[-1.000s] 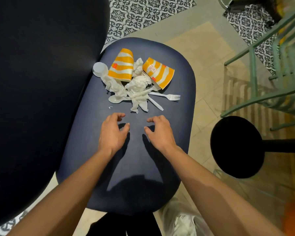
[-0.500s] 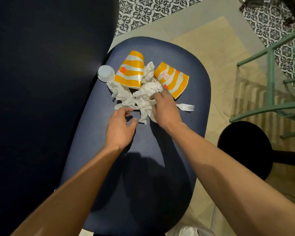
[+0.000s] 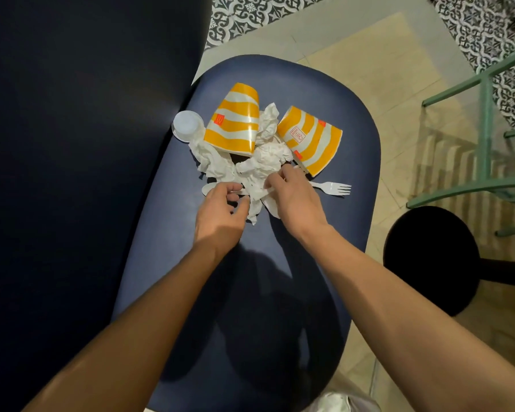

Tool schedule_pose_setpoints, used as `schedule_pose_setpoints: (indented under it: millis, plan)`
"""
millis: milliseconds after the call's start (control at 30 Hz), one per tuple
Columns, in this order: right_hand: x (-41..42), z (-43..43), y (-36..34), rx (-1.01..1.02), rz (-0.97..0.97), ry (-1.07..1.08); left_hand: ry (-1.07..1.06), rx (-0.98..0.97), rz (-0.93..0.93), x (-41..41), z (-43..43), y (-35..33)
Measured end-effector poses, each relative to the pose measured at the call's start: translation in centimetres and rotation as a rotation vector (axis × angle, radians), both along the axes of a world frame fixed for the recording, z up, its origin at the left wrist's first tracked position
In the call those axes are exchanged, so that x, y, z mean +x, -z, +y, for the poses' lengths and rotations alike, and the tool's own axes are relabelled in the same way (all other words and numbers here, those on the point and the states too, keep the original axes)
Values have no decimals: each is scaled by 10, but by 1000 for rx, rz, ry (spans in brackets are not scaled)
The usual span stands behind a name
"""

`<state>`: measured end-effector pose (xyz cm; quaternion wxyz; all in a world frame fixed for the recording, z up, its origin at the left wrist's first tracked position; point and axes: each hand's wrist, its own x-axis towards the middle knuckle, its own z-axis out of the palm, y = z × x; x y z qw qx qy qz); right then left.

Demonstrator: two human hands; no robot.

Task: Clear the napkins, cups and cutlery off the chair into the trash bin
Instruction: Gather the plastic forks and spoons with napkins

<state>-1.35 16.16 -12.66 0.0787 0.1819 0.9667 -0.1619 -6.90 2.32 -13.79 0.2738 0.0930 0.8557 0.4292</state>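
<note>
A dark blue chair seat (image 3: 167, 248) holds a pile of litter at its far end. Two orange-and-white striped paper cups lie on their sides, one on the left (image 3: 232, 126) and one on the right (image 3: 312, 141). A small white plastic cup (image 3: 186, 124) sits at the left of the pile. Crumpled white napkins (image 3: 265, 162) lie between and below the cups. A white plastic fork (image 3: 333, 188) points right, and a white spoon (image 3: 207, 188) pokes out at the left. My left hand (image 3: 220, 215) pinches the spoon's handle. My right hand (image 3: 295, 197) has its fingertips closed on a napkin.
The chair's dark backrest (image 3: 72, 173) fills the left side. A round black stool (image 3: 428, 263) stands to the right on the tiled floor, with a green metal chair frame (image 3: 485, 114) beyond it. Something white and crinkled (image 3: 339, 402) shows at the bottom edge.
Both hands have moved forward from the bare middle of the seat to the pile. The right hand reached the napkins first, then the left hand closed on the spoon handle.
</note>
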Motion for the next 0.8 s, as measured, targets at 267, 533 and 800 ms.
schedule_pose_setpoints:
  millis: [267,533,800]
  plan:
    - [25,-10,-19,-57,168,-157,-18,67,-427,-6,33,-10]
    - [35,-15,-23,-161,290,-228,-73,349,-803,-10,35,-17]
    - [9,3,2,-107,-44,207,121,-11,-474,-20,6,4]
